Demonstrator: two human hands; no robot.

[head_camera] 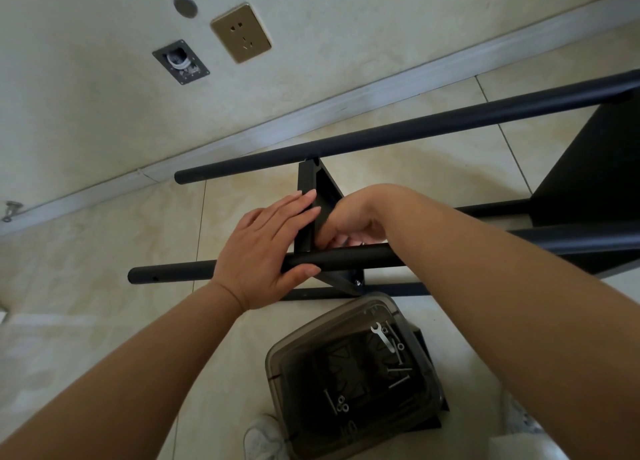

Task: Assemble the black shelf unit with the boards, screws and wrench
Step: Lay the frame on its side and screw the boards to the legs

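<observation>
Centrally, left hand (268, 251) is resting flat, fingers straight, on black shelf unit (346, 260) and its board (306, 224). Right hand (349, 224) is curling behind the board, possibly holding a screw; can't tell. Wrench (383, 336) and screws (398, 381) are lying in tub (287, 355) at 6 o'clock.

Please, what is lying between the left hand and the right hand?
In the head view, an upright black board stands between them. The left hand rests flat against one side; the right hand curls behind the other, above the near black tube.
</observation>
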